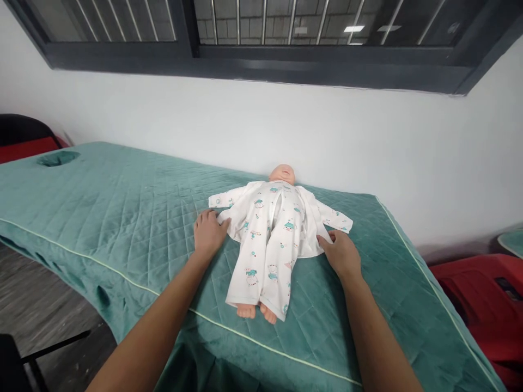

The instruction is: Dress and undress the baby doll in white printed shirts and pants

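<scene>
The left hand and right hand lay flat, fingers close together, on the open sleepsuit flaps of the baby doll between them; closing the flaps probably needed a pinch.

- The table cover is seen as quilted green cloth, velvety and matt.
- The doll's suit is soft white printed cloth.
- The wall is painted smooth and matt.
</scene>
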{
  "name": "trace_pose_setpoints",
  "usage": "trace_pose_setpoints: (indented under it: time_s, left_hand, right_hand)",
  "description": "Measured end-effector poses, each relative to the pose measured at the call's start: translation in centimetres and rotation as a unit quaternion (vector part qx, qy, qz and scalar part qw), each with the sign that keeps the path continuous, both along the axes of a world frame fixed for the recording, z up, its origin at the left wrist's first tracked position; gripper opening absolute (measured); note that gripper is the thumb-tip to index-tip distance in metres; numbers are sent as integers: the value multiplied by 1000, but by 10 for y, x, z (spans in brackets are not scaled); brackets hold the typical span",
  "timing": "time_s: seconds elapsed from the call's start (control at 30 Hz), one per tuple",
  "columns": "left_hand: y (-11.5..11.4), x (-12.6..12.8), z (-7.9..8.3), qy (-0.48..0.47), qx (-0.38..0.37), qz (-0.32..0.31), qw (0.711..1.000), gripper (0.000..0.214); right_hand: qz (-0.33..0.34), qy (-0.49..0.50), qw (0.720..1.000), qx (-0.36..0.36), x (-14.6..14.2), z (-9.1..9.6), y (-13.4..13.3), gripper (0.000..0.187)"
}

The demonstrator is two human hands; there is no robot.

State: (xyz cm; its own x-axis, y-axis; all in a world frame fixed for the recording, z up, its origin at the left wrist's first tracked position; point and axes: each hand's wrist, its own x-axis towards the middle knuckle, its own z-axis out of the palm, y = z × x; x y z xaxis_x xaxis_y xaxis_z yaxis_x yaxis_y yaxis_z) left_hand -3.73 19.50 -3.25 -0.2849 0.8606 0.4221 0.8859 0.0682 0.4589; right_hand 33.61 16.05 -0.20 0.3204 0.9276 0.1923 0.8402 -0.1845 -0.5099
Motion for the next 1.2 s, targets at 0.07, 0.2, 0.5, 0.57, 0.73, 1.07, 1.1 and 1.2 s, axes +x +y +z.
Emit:
trace_pose_setpoints:
  time_s: [0.07,0.2,0.5,0.57,0.73,1.07,1.1,1.2]
  left_hand:
    - [1,-1,1,0,-6,12,1000,39]
    - [0,-3,5,-16,-5,-12,1000,24]
    - [-18,-4,17,-374,94,-103,917,29]
    - [-19,-5,18,-492,110,-160,849,29]
    - [-16,-10,21,-695,73,-272,662,24]
    - [-8,1,53,-746,8,-309,590,27]
    - [-8,7,61,-730,9,-320,604,26]
    - [-14,30,83,-612,13,-355,707,20]
  right_hand:
    - [-8,28,1000,-1,-3,4,-3,24]
    - [3,300,950,82,-8,10,-6,25]
    - [115,711,686,104,-20,27,-18,15]
    - [94,725,673,116,-19,27,-18,11]
    - [70,723,678,110,-20,24,-12,21]
    - [213,469,846,136,-69,87,-6,21]
    - [258,380,883,102,-78,93,-7,19]
    - [336,164,927,-21,-96,104,-13,26]
